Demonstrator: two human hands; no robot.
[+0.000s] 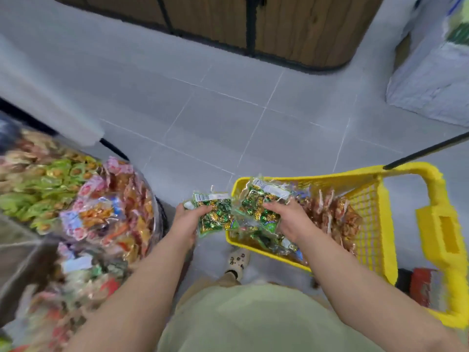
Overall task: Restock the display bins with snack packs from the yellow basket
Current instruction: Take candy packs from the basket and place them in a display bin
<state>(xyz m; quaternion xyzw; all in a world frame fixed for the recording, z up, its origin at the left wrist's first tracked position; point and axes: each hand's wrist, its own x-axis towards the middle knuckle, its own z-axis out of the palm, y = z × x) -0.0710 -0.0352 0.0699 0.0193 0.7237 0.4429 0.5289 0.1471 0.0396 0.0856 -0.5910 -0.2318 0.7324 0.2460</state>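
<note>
A yellow basket (378, 207) stands on the floor at the lower right, holding green-and-gold snack packs and brownish-red packs (337, 214). My left hand (186, 221) grips one clear pack of green-and-gold sweets (215, 214) just left of the basket's corner, over the floor. My right hand (286, 219) grips a second, similar pack (258, 199) above the basket's near-left part. More green packs (264, 240) lie under it in the basket. The display bins (83, 199) at the left are heaped with colourful packs.
Grey tiled floor (228, 123) lies ahead. A wooden-fronted cabinet (291, 26) stands at the far side, and a white wrapped bundle (431, 80) at the far right. A black handle bar (426, 151) rises from the basket. My shoe (237, 260) is beside the basket.
</note>
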